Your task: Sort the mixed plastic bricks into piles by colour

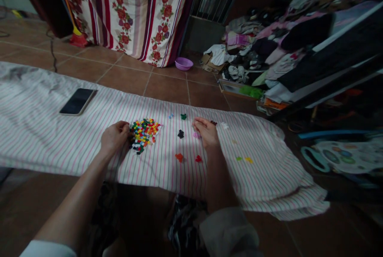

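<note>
A mixed heap of small coloured plastic pieces [147,132] lies on a striped cloth [143,173]. At its left edge is my left hand [114,138], fingers pinched together; whatever may be in them is hidden. My right hand [207,132] hovers over the cloth beside some pink pieces [196,135], its thumb and fingers closed, with any held thing too small to name. Around it sit little groups sorted by colour: dark green pieces [183,117], black pieces [180,133], orange pieces [179,157], red pieces [198,158], white pieces [224,125] and yellow pieces [249,160].
A phone [78,101] lies on the cloth at the left. Beyond the cloth are a tiled floor, a purple basin [184,64], a floral curtain [137,13] and a large pile of clothes [269,45]. A broom [78,38] stands by the curtain.
</note>
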Motion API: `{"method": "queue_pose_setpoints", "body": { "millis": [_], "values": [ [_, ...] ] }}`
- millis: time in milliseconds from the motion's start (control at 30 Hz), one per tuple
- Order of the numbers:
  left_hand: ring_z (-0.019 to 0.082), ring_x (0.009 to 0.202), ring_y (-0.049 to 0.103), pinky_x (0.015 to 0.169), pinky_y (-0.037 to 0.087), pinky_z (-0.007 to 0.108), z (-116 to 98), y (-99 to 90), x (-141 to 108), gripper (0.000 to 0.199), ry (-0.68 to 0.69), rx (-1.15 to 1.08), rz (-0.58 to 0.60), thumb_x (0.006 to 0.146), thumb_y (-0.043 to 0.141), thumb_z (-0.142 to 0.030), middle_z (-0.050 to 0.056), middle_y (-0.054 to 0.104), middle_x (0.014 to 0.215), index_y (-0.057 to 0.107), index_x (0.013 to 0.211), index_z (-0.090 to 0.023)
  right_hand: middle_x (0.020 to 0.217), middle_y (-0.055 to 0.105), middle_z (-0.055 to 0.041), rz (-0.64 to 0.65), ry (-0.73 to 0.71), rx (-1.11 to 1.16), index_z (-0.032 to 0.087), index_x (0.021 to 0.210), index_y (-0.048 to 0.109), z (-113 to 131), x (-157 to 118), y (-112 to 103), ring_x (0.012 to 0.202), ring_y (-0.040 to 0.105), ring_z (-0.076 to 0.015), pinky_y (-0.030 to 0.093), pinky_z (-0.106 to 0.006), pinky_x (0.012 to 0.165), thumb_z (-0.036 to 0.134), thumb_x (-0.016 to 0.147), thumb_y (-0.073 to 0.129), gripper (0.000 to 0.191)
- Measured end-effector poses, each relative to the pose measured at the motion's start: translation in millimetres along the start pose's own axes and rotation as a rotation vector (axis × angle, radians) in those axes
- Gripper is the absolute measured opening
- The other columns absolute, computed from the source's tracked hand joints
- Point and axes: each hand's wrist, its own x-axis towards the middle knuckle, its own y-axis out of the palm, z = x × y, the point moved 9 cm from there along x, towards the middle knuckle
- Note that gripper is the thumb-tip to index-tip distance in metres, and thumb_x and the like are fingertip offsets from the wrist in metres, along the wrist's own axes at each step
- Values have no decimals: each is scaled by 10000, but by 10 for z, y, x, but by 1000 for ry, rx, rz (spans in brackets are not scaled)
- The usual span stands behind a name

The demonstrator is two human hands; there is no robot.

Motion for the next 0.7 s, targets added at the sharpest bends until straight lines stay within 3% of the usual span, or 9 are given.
{"method": "queue_pose_setpoints", "body": {
  "millis": [133, 333, 500, 700],
  "values": [
    [251, 973, 669, 759, 476, 309, 11, -4, -1, 429, 11, 13, -10, 862, 382, -409, 76, 744, 994, 687, 1107, -233, 799, 689, -27, 260, -109, -168, 181, 871, 704, 96, -312, 601, 748, 623, -150, 500, -291, 726, 362, 676, 713, 266],
    [256, 967, 670, 745, 473, 314, 25, -4, 9, 417, 11, -1, -15, 860, 381, -414, 73, 742, 998, 693, 1080, -245, 907, 631, -29, 551, -440, -567, 214, 884, 732, 178, -818, 1367, 802, 597, -138, 482, -291, 788, 192, 788, 614, 154],
    [243, 943, 675, 741, 473, 304, 39, -14, 13, 405, 3, -4, -25, 860, 391, -412, 71, 745, 982, 696, 1070, -248, 969, 594, -44, 621, -593, -757, 231, 971, 736, 144, -1004, 1650, 918, 570, -162, 456, -300, 852, 144, 837, 583, 221],
    [231, 928, 679, 750, 476, 298, 54, -49, 3, 398, -1, -8, -17, 868, 398, -410, 69, 748, 973, 696, 1074, -245, 947, 580, -54, 623, -610, -921, 221, 991, 718, 53, -1035, 1806, 945, 545, -188, 438, -309, 851, 151, 852, 574, 212]
  ]
}}
